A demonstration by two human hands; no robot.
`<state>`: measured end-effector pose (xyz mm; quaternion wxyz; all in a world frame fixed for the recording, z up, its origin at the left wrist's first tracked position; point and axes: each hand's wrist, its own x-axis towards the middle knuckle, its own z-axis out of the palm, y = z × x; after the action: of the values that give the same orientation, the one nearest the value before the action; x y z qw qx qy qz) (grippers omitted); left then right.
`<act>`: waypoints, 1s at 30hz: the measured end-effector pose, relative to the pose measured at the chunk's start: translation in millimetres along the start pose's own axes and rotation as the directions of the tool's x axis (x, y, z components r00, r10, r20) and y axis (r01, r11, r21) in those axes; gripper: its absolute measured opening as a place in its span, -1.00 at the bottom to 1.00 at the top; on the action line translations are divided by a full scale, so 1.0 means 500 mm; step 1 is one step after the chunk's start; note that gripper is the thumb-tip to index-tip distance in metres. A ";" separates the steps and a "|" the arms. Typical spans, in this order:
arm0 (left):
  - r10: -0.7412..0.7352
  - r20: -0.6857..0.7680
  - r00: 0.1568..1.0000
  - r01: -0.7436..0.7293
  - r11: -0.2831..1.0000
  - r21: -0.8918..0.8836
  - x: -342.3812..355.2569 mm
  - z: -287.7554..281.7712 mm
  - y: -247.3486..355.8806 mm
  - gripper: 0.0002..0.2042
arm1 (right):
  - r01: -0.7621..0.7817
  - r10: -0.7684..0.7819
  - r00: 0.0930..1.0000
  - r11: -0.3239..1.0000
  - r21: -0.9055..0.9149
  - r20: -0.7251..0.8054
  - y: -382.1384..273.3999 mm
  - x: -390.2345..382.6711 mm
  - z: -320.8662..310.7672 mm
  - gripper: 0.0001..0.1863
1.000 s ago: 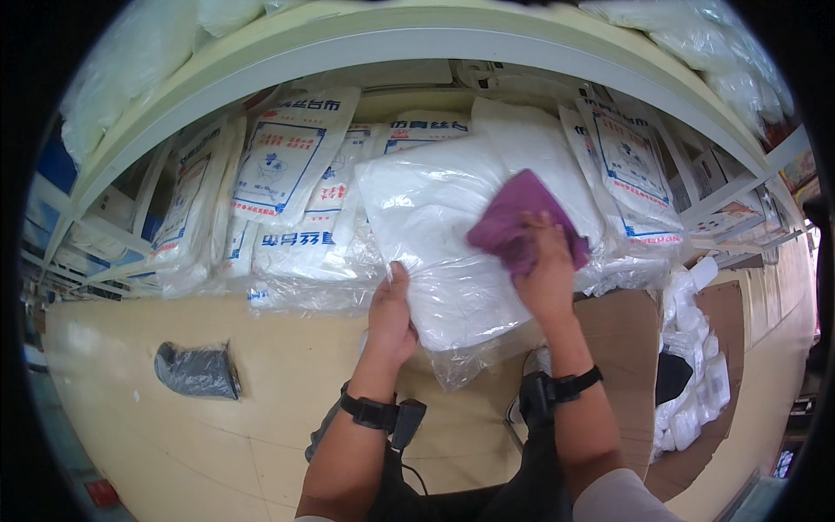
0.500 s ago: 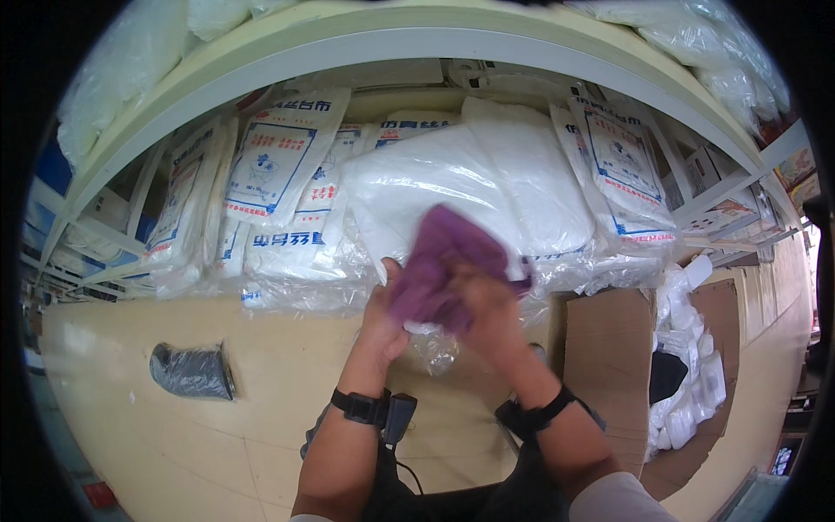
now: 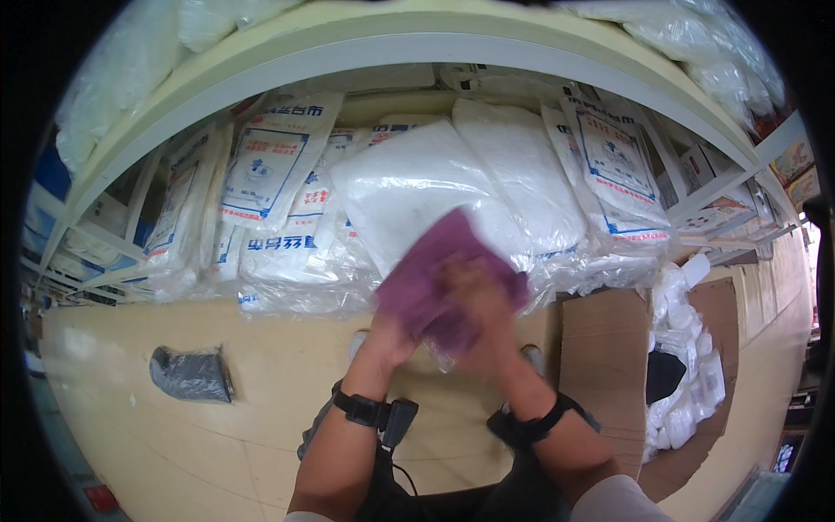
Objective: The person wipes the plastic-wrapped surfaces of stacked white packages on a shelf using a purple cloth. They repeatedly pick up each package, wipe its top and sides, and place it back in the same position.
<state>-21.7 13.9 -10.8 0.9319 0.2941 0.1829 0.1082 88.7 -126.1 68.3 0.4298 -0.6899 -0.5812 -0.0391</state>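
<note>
A purple cloth (image 3: 435,261) lies bunched and spread over the near end of a white plastic-wrapped package (image 3: 417,178). My right hand (image 3: 483,304), blurred by motion, is closed on the cloth and presses it against the package. My left hand (image 3: 391,339) is at the package's near left edge, gripping it from below. The cloth covers most of the left fingers. Beside this package, to the right, is another white wrapped package (image 3: 522,174). Both rest on a row of printed plastic packs (image 3: 265,165) on the low shelf.
A shelf board (image 3: 417,48) arches above, with clear bags (image 3: 130,87) on it. At right stands an open cardboard box (image 3: 604,348) holding white plastic-wrapped items (image 3: 687,374). A dark wrapped bundle (image 3: 193,374) lies on the tiled floor (image 3: 217,452) at left.
The cloth has spread leftward and now covers my left thumb, which showed before on the package's edge. My right hand has shifted slightly down with the cloth.
</note>
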 end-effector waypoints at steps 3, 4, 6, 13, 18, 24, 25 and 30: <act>0.359 0.175 0.917 -0.353 0.523 0.776 -0.002 -0.071 0.008 -0.50 | 0.184 -0.161 0.974 0.973 -0.138 0.161 -0.021 -0.045 0.068 -0.75; 0.356 0.130 0.925 -0.314 0.526 0.791 -0.002 -0.077 0.014 -0.50 | 0.159 -0.133 0.978 0.974 -0.159 0.159 -0.007 -0.048 0.062 -0.75; -0.129 -0.222 0.966 0.136 0.991 0.016 0.023 -0.054 0.044 -0.47 | 0.113 -0.081 0.985 0.971 -0.211 0.153 0.057 -0.038 0.021 -0.74; 0.020 -0.366 0.930 0.009 0.997 0.077 -0.017 0.059 0.094 -0.42 | -0.255 0.210 0.965 0.898 -0.359 -0.158 0.208 -0.066 -0.090 -0.44; 0.089 -0.362 0.928 -0.020 0.982 0.190 -0.006 0.064 0.063 -0.48 | -0.385 0.387 0.881 0.921 0.064 -0.272 0.107 -0.039 -0.049 -0.53; 0.255 0.025 0.967 -0.232 0.830 0.508 -0.002 -0.015 0.026 -0.56 | 0.051 -0.042 0.991 0.997 -0.062 0.129 0.032 -0.047 0.049 -0.68; 0.205 -0.129 0.970 -0.137 0.904 0.405 -0.002 -0.002 0.022 -0.57 | -0.025 0.035 0.995 0.994 -0.103 0.092 0.047 -0.052 0.037 -0.69; 0.218 -0.262 0.940 -0.106 0.917 0.385 -0.005 0.030 0.033 -0.58 | -0.318 0.257 0.944 0.880 -0.354 -0.209 0.174 -0.054 -0.076 -0.65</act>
<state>-19.2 18.8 11.2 0.8099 0.4565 0.3135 0.1932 170.0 -167.2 29.6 0.3321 -0.8338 -0.4178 -0.1413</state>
